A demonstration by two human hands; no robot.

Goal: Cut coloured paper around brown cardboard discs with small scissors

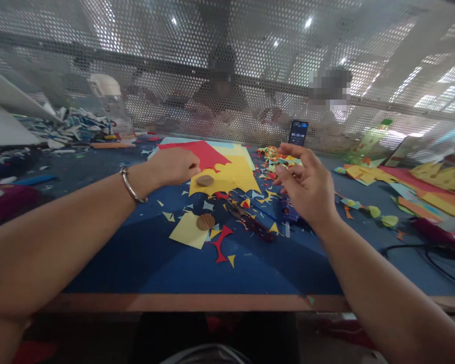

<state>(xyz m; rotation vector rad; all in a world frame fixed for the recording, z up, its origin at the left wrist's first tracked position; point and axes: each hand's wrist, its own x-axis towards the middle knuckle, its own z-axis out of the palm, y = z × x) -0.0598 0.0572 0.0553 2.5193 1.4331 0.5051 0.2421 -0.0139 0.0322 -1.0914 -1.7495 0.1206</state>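
My left hand is closed, its fingers curled at the left edge of a red paper sheet and a yellow sheet with scalloped cut edges; what is inside the fingers is hidden. Beside its knuckles, a round wooden piece lies on the yellow sheet. My right hand hovers above the table with fingers apart and nothing visible in it. Scissors with dark handles lie between my hands. Closer to me, a second wooden disc sits on a pale yellow paper square, near a red offcut.
Small paper scraps are heaped behind my right hand. A phone showing a timer leans on the perforated metal screen. At back left stands a bottle; a green bottle and paper strips are right. Cables lie lower right.
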